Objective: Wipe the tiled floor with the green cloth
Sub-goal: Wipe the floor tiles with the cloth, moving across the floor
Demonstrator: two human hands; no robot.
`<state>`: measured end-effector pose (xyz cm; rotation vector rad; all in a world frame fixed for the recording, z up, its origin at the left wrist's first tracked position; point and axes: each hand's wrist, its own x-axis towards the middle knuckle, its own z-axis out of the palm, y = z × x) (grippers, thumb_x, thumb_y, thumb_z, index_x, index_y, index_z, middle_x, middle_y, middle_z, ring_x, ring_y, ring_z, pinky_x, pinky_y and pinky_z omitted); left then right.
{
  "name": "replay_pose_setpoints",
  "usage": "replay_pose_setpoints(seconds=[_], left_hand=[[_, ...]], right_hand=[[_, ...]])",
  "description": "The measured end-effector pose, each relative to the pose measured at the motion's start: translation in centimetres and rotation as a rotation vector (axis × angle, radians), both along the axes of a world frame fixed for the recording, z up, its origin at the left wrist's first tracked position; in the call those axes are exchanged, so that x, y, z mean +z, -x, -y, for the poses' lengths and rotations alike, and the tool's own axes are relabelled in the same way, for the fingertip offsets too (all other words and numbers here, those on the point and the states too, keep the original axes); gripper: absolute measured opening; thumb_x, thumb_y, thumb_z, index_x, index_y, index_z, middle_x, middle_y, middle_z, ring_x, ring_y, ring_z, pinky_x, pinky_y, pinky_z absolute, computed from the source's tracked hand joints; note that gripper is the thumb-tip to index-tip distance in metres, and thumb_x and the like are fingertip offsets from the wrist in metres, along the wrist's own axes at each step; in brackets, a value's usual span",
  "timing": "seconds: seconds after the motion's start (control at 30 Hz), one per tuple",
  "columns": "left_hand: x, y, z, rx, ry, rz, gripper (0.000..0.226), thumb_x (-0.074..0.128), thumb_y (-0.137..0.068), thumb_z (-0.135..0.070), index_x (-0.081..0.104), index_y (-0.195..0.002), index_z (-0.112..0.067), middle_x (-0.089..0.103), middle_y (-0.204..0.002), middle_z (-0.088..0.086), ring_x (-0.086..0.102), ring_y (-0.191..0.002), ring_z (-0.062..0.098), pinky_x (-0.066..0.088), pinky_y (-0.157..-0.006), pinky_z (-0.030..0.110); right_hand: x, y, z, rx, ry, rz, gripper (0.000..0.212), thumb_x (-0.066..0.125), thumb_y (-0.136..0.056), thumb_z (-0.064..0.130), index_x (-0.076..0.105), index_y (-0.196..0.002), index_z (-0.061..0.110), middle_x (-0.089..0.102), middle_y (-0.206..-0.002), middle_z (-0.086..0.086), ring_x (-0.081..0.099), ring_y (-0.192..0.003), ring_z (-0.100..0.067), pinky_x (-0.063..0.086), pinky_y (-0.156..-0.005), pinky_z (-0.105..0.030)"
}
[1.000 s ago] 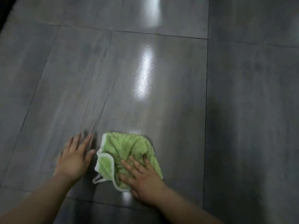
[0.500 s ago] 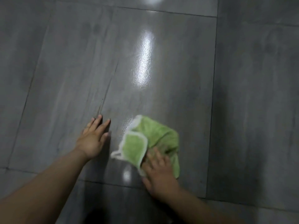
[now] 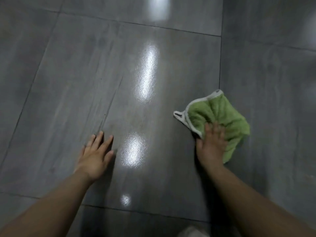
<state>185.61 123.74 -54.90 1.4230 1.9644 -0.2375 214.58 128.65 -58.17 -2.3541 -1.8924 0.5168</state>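
Note:
The green cloth (image 3: 220, 117), crumpled and edged in white with a small loop at its left corner, lies on the grey tiled floor (image 3: 85, 82) across a grout line at the right. My right hand (image 3: 211, 146) presses flat on the cloth's near part, fingers straight. My left hand (image 3: 95, 154) rests flat on the bare tile to the left, fingers spread, well apart from the cloth.
Large glossy grey tiles fill the view, with dark grout lines and bright light reflections (image 3: 145, 77) down the middle between my hands. A pale blurred shape (image 3: 193, 232) shows at the bottom edge.
My right hand has slid the cloth to the right, away from the left hand and onto the grout line. The left hand stays planted on the tile.

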Motion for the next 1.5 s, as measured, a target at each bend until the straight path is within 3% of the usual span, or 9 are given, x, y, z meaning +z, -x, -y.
replay_pose_setpoints(seconds=[0.07, 0.23, 0.53, 0.8, 0.93, 1.07, 1.2, 1.37, 1.5], left_hand=[[-0.1, -0.2, -0.2, 0.023, -0.048, 0.006, 0.051, 0.034, -0.095, -0.028, 0.017, -0.143, -0.023, 0.002, -0.156, 0.005, -0.001, -0.145, 0.023, 0.006, -0.117, 0.04], [-0.4, -1.2, -0.4, 0.133, -0.118, 0.017, 0.069, 0.03, -0.07, -0.033, 0.038, -0.136, -0.013, 0.026, -0.15, 0.019, 0.019, -0.14, 0.037, 0.016, -0.114, 0.048], [-2.7, -8.8, -5.1, -0.272, -0.272, 0.022, 0.055, 0.03, -0.072, -0.025, 0.05, -0.12, -0.008, 0.055, -0.123, 0.031, 0.052, -0.113, 0.049, 0.041, -0.089, 0.062], [-2.3, -21.0, -10.3, -0.475, -0.38, 0.14, 0.067, 0.021, -0.077, -0.043, 0.049, -0.128, -0.008, 0.045, -0.137, 0.024, 0.04, -0.128, 0.044, 0.029, -0.103, 0.059], [-3.4, -26.7, -13.8, -0.485, -0.441, 0.155, 0.083, 0.009, -0.069, -0.057, 0.036, -0.137, -0.018, 0.028, -0.15, 0.012, 0.019, -0.142, 0.029, 0.002, -0.114, 0.041], [-4.4, -28.4, -14.6, -0.473, -0.501, 0.057, 0.071, 0.016, -0.077, -0.05, 0.041, -0.135, -0.017, 0.036, -0.146, 0.015, 0.028, -0.138, 0.03, -0.026, -0.104, 0.012], [-5.4, -28.5, -17.9, -0.521, -0.518, 0.031, 0.07, 0.017, -0.077, -0.048, 0.041, -0.134, -0.015, 0.037, -0.146, 0.015, 0.029, -0.137, 0.03, -0.016, -0.111, 0.019], [-6.0, -28.8, -21.1, -0.537, -0.483, 0.013, 0.07, 0.018, -0.078, -0.047, 0.037, -0.136, -0.011, 0.033, -0.147, 0.019, 0.026, -0.137, 0.033, 0.017, -0.112, 0.053], [-5.2, -28.9, -20.9, -0.519, -0.433, 0.005, 0.066, 0.023, -0.079, -0.044, 0.042, -0.132, -0.01, 0.04, -0.142, 0.021, 0.031, -0.133, 0.031, -0.007, -0.114, 0.021]], right_hand=[[-0.2, 5.4, 2.5, 0.226, -0.012, 0.0, 0.063, 0.037, -0.066, 0.036, 0.055, -0.12, 0.008, 0.06, -0.124, -0.02, 0.05, -0.113, -0.047, 0.051, -0.072, -0.06], [-0.4, 5.4, 3.2, 0.972, -0.12, -0.03, 0.054, 0.03, -0.065, 0.044, 0.035, -0.118, 0.037, 0.061, -0.124, 0.015, 0.059, -0.106, -0.01, 0.05, -0.087, -0.028], [-1.2, -11.1, 0.4, 0.006, -0.126, 0.057, 0.056, 0.036, -0.065, 0.022, 0.048, -0.118, 0.006, 0.06, -0.118, -0.029, 0.042, -0.113, -0.044, 0.044, -0.092, -0.052], [-1.5, -12.4, 7.7, 0.451, -0.108, 0.101, 0.057, 0.038, -0.061, 0.032, 0.042, -0.118, 0.029, 0.051, -0.136, 0.007, 0.037, -0.122, -0.02, 0.023, -0.108, -0.032], [-2.5, -21.8, 16.4, 0.041, -0.087, 0.168, 0.051, 0.019, -0.096, 0.036, 0.013, -0.145, 0.027, 0.003, -0.157, 0.005, 0.014, -0.142, -0.019, 0.013, -0.113, -0.032], [-1.6, -26.5, 15.6, -0.636, -0.042, 0.138, 0.069, 0.019, -0.089, 0.052, 0.033, -0.14, 0.007, 0.048, -0.129, -0.036, 0.05, -0.112, -0.05, 0.04, -0.093, -0.057], [-0.3, -27.7, 2.2, -1.335, -0.092, -0.028, 0.085, 0.021, -0.07, 0.048, 0.025, -0.142, 0.003, 0.016, -0.152, -0.024, 0.011, -0.14, -0.041, 0.008, -0.113, -0.049], [-0.8, -19.5, -13.5, -0.416, 0.109, -0.174, 0.057, 0.025, -0.093, 0.036, 0.013, -0.147, 0.021, -0.005, -0.157, -0.006, -0.008, -0.144, -0.027, -0.004, -0.114, -0.047], [-0.6, -16.9, -17.2, 0.032, 0.036, -0.251, 0.057, 0.044, -0.089, 0.027, 0.026, -0.143, 0.027, 0.01, -0.157, -0.001, 0.006, -0.144, -0.021, 0.005, -0.114, -0.047]])
